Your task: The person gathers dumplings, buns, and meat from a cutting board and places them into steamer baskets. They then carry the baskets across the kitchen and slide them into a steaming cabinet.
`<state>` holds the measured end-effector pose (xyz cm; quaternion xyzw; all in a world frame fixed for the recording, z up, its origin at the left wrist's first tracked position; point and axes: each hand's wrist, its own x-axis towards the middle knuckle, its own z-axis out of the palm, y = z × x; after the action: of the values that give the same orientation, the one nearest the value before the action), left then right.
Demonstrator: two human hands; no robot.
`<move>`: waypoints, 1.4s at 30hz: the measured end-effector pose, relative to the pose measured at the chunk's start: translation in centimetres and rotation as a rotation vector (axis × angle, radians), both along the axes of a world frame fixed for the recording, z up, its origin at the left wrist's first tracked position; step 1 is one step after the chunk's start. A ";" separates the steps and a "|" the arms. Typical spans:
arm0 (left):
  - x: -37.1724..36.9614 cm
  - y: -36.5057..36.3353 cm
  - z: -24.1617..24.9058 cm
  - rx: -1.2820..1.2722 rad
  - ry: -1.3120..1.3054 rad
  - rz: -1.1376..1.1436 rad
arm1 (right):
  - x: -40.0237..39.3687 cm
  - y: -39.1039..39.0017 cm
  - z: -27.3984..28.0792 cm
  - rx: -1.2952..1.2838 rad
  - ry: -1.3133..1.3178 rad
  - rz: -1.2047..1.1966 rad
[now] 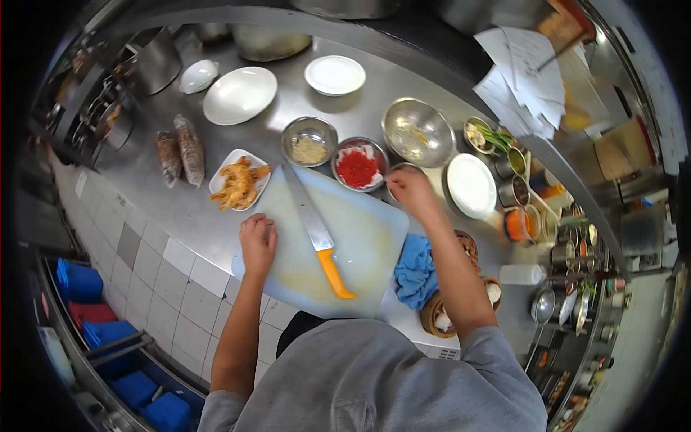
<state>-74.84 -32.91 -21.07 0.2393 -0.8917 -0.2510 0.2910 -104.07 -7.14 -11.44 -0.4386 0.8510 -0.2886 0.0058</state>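
My right hand [409,189] reaches over a small metal bowl [404,166], its fingers drawn together at the bowl; what they pinch, if anything, is hidden. Loosely curled, my left hand [258,239] rests at the left edge of the white cutting board [367,245] and holds nothing. Across the board lies a large knife with an orange handle [332,273], touched by neither hand. Beside my right hand is a metal bowl of red and white food [358,168]. A square white dish [260,189] of golden fried food [238,184] sits just beyond my left hand.
A blue cloth [415,270] and bamboo steamers [432,317] lie right of the board. White plates [335,75], a bowl of pale crumbs [309,144], a larger metal bowl [403,122] and two wrapped rolls [189,151] stand farther back. Paper slips [522,79] hang above.
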 end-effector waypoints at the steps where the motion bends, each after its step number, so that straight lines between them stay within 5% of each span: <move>1: 0.0 0.1 0.2 0.007 -0.013 0.001 | 0.0 -3.0 -0.6 0.055 -0.086 -0.018; 5: 0.1 0.0 0.1 0.049 -0.034 0.011 | -2.2 -10.2 -5.3 0.677 0.083 -0.173; 8: 0.0 0.0 0.1 0.039 -0.028 0.023 | -3.8 -11.1 -8.1 0.663 0.039 -0.276; 12: 0.0 0.1 0.1 0.048 -0.020 0.016 | -3.4 -9.7 -3.8 0.609 0.030 -0.215; 15: -0.2 0.3 0.3 0.036 -0.025 0.002 | -2.7 -7.3 -0.1 0.221 -0.167 -0.199; 18: 0.0 0.3 0.3 0.011 -0.020 -0.013 | -2.1 -5.2 0.1 -0.432 -0.741 -0.285; 22: 0.2 0.2 -0.3 -0.026 0.025 -0.050 | 0.1 2.2 3.2 -0.545 -0.944 -0.370; 26: 0.0 0.4 -0.5 -0.069 0.005 -0.049 | 2.6 13.0 5.5 -0.566 -0.782 -0.502; 31: 0.0 0.5 -0.5 -0.073 -0.012 -0.085 | 4.9 24.1 1.2 -0.422 -0.577 -0.578; 33: 0.0 0.8 -0.2 -0.058 -0.016 -0.082 | 5.6 27.0 -0.4 0.317 -0.175 -0.447; 40: 0.3 0.4 -1.2 -0.075 -0.022 -0.104 | 6.4 26.4 1.5 0.337 -0.275 -0.713; 42: 0.3 -0.1 -1.5 0.016 0.113 -0.127 | 6.4 27.7 0.3 0.238 -0.249 -0.622</move>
<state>-74.53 -32.98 -22.56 0.1700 -0.8852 -0.2893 0.3223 -97.66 20.56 -11.18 -0.1162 0.9643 -0.2265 0.0723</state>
